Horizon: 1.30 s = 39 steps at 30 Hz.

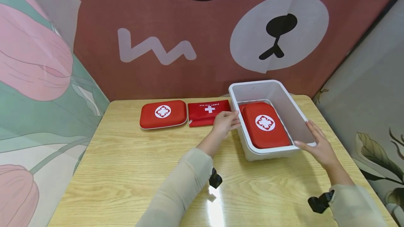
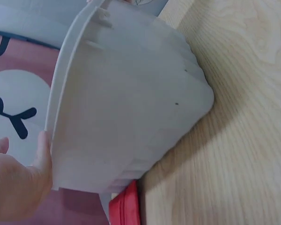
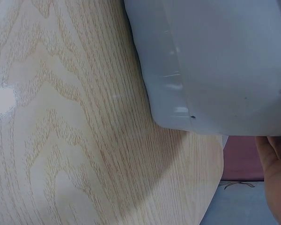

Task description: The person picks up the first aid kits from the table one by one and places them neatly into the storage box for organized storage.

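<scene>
Pale sleeves (image 1: 183,183), both hands (image 1: 224,123) (image 1: 322,148) in a rim grip on a white bin (image 1: 268,152), red case (image 1: 263,137) inside.

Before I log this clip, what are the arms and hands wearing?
Long, plain beige sleeves, left sleeve and right sleeve. A small black wrist camera at each cuff: left camera, right camera. Left hand, right hand: no gloves. No cables visible.

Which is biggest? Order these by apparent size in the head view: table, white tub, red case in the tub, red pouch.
1. Table
2. White tub
3. Red case in the tub
4. Red pouch, though the left hand covers part of it
</scene>
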Motion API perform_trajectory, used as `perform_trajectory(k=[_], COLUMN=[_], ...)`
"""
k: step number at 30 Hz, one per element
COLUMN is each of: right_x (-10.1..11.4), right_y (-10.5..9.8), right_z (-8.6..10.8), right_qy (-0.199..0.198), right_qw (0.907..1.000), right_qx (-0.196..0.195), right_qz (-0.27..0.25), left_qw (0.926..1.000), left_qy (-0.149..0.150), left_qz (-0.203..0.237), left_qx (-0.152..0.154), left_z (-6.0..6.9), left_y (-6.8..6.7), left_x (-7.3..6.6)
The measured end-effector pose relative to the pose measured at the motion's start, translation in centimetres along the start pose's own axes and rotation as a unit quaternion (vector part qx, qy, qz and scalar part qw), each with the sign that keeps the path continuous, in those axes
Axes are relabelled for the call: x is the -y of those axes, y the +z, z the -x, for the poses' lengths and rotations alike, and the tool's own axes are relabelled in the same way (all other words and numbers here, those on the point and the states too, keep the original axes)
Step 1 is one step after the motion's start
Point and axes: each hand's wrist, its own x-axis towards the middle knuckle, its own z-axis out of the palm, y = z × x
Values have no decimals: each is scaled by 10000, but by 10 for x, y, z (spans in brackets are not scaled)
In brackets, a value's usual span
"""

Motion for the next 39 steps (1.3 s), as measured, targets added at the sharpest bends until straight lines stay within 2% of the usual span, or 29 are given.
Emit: perform_trajectory(k=[6,15,22,26,33,36,38,39], right_x=[-1,-1,-1,-1,-1,0,0,1], right_y=[0,1,0,0,0,0,0,0], right_z=[-1,0,1,0,0,0,0,0], right_qy=[-1,-11,3,9,70,107,134,146], right_qw=[10000,10000,10000,10000,10000,9999,9999,9999], right_qx=[-3,20,40,45,34,34,38,39], right_qz=[8,39,-7,-21,7,13,17,27], left_qw=[9998,9974,9963,9951,9948,9932,9913,9920], left_qy=[-194,-412,-186,-196,-198,-181,-105,-33], left_qz=[-83,-342,-271,-262,-207,-186,-167,-87], left_qx=[-59,-487,-800,-928,-978,-1136,-1298,-1262], left_z=[-3,-3,-7,-8,-1,-4,-14,-17], left_y=[-17,-55,-86,-101,-117,-126,-137,-143], left_x=[2,3,3,0,-10,-6,3,6])
